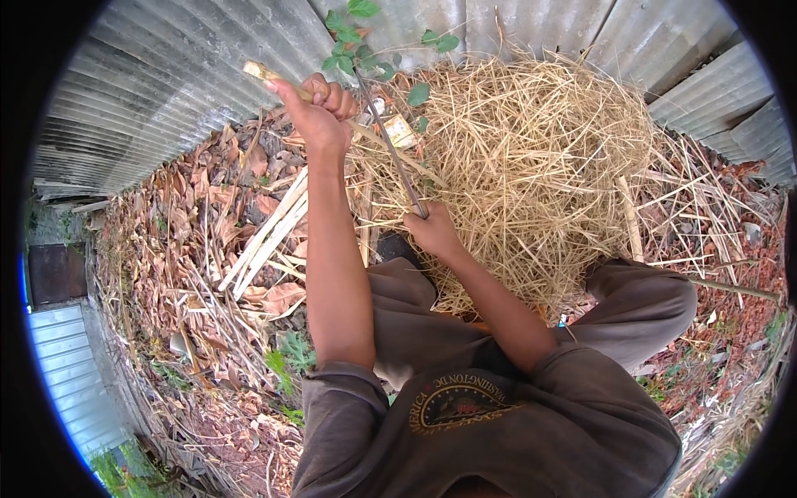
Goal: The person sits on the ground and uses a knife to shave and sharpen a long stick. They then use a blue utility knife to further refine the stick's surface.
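My left hand (322, 116) is raised at the upper left, its fingers wrapped round a pale split bamboo strip (259, 71). One end of the strip sticks out past the thumb; the rest slants down to the right over the straw. In my right hand (435, 231), lower and nearer to me, is the handle end of a long thin dark knife (390, 148). Its blade points up and away, crossing the strip just right of my left hand. Whether blade and strip touch, I cannot tell. The knife's handle is mostly hidden in my fist.
A large heap of dry shavings (540, 166) lies between and beyond my legs. Several pale split strips (267, 232) rest on brown leaves at the left. Corrugated metal sheets (207, 58) wall off the far side. A green leafy plant (349, 37) grows by them.
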Demonstrator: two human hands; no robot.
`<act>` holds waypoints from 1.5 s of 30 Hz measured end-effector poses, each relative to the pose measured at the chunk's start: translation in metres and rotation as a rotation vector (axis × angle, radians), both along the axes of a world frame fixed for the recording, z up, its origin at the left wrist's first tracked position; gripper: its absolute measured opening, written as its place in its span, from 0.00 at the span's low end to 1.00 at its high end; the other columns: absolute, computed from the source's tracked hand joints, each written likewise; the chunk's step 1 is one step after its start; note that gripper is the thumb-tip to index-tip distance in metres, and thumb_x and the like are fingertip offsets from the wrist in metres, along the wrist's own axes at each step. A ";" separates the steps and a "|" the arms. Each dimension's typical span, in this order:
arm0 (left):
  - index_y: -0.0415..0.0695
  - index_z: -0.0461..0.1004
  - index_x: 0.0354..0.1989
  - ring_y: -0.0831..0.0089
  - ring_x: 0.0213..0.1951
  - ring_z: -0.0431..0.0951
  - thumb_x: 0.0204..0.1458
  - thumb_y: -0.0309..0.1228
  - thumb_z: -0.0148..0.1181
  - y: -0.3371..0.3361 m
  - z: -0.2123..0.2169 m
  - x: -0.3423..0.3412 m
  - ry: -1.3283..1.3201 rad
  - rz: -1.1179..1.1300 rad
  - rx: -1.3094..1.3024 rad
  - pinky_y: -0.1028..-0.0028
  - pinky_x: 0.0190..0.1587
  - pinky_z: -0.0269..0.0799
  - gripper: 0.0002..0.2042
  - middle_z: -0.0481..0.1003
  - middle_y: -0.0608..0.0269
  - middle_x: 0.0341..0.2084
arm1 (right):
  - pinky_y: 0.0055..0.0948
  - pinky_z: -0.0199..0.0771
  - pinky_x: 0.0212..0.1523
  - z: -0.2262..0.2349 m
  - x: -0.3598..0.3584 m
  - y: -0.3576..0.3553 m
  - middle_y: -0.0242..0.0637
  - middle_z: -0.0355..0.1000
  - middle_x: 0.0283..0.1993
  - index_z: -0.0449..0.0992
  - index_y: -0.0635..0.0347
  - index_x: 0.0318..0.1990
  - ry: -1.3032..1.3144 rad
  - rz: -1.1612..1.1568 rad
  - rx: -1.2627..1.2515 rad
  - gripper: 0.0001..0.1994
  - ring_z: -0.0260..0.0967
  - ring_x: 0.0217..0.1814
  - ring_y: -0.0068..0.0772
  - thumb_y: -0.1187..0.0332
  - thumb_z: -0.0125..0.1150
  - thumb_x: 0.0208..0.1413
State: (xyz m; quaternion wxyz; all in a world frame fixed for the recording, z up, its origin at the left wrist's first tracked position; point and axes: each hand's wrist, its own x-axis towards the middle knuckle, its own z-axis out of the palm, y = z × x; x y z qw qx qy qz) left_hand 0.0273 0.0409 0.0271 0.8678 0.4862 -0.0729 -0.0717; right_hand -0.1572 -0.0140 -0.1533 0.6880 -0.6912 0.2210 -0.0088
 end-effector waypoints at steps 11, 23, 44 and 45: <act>0.49 0.51 0.14 0.76 0.16 0.39 0.53 0.71 0.28 0.031 -0.005 0.003 0.037 -0.150 -0.088 0.75 0.22 0.38 0.35 0.42 0.72 0.10 | 0.32 0.58 0.19 0.006 -0.002 -0.005 0.31 0.61 0.13 0.67 0.62 0.18 -0.004 0.115 -0.106 0.12 0.57 0.15 0.25 0.66 0.57 0.47; 0.49 0.50 0.13 0.76 0.16 0.39 0.53 0.71 0.24 0.017 0.003 -0.001 0.037 -0.219 -0.035 0.75 0.21 0.39 0.35 0.41 0.73 0.10 | 0.30 0.54 0.17 -0.039 -0.015 -0.013 0.30 0.60 0.13 0.66 0.60 0.17 0.128 0.018 -0.042 0.12 0.55 0.14 0.24 0.68 0.57 0.46; 0.51 0.48 0.13 0.77 0.14 0.38 0.54 0.70 0.27 0.016 0.002 -0.003 0.058 -0.195 -0.094 0.74 0.19 0.37 0.34 0.43 0.72 0.09 | 0.29 0.60 0.18 -0.082 -0.046 -0.015 0.30 0.61 0.12 0.67 0.62 0.18 0.236 -0.016 -0.141 0.12 0.61 0.15 0.26 0.67 0.56 0.48; 0.51 0.48 0.13 0.77 0.14 0.38 0.55 0.69 0.27 0.004 0.003 0.002 0.044 -0.276 -0.163 0.74 0.20 0.37 0.34 0.42 0.72 0.09 | 0.30 0.60 0.18 -0.129 -0.054 -0.030 0.31 0.61 0.12 0.67 0.63 0.18 0.371 -0.096 -0.224 0.12 0.61 0.14 0.26 0.67 0.56 0.48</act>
